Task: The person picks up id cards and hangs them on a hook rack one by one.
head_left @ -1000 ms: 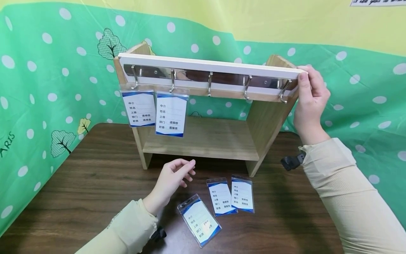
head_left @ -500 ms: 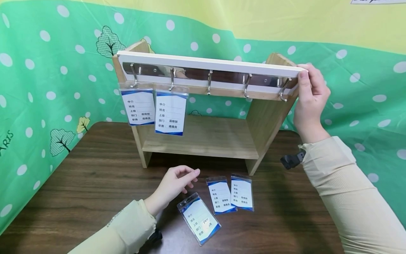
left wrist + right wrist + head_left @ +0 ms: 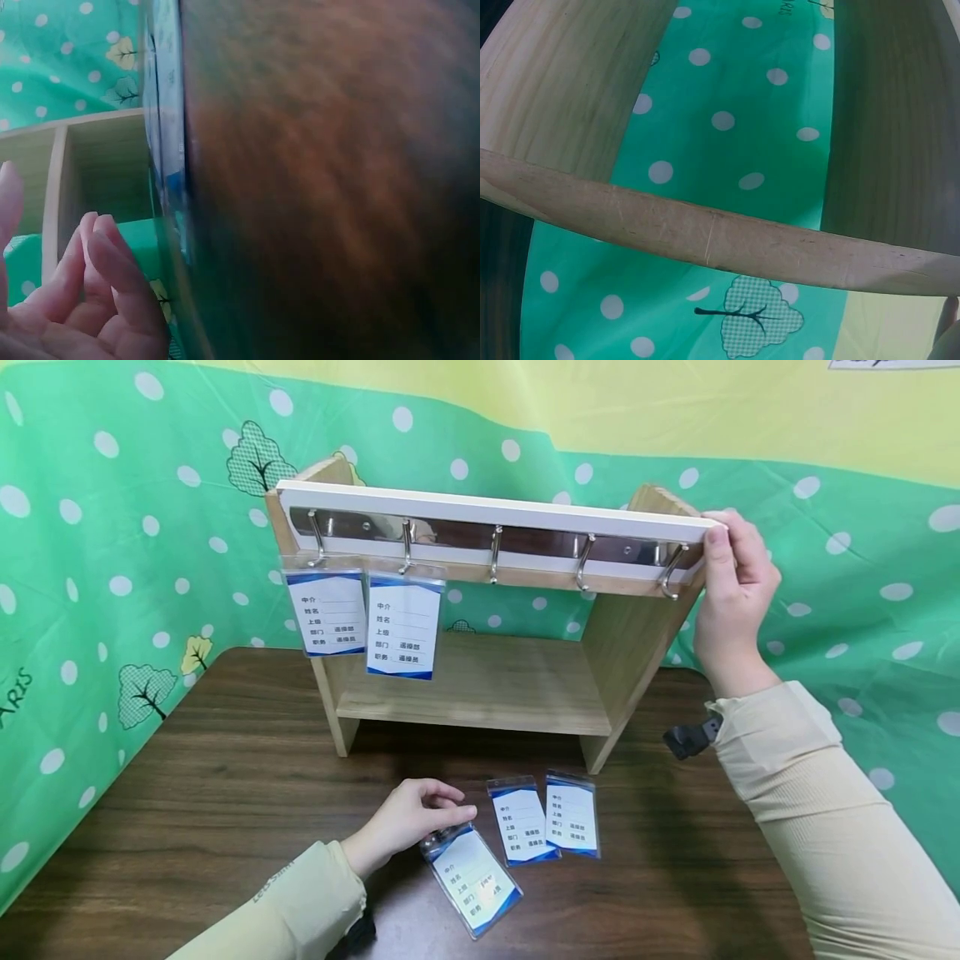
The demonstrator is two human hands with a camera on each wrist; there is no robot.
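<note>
My right hand (image 3: 735,602) grips the right end of the white hook rail (image 3: 495,512) on a wooden rack (image 3: 480,685), thumb in front and fingers over the top. Several silver hooks line the rail. From the two leftmost hang a badge in a clear sleeve (image 3: 330,614) and a second badge (image 3: 403,627). My left hand (image 3: 416,818) hovers at the top edge of a tilted badge (image 3: 476,881) lying on the table, covering part of its slot end; contact is unclear. In the left wrist view the left hand's fingers (image 3: 112,277) are loosely bent, apart from the thumb.
Two more badges, a left one (image 3: 522,822) and a right one (image 3: 573,817), lie slightly overlapping on the dark wooden table (image 3: 225,827). A green dotted cloth (image 3: 150,568) hangs behind the rack. The right wrist view shows the rack's side panel edge (image 3: 712,232).
My left hand has moved down and slightly right, from beside the tilted badge to over its top edge. The right hand keeps its grip on the rail; the badges have not moved.
</note>
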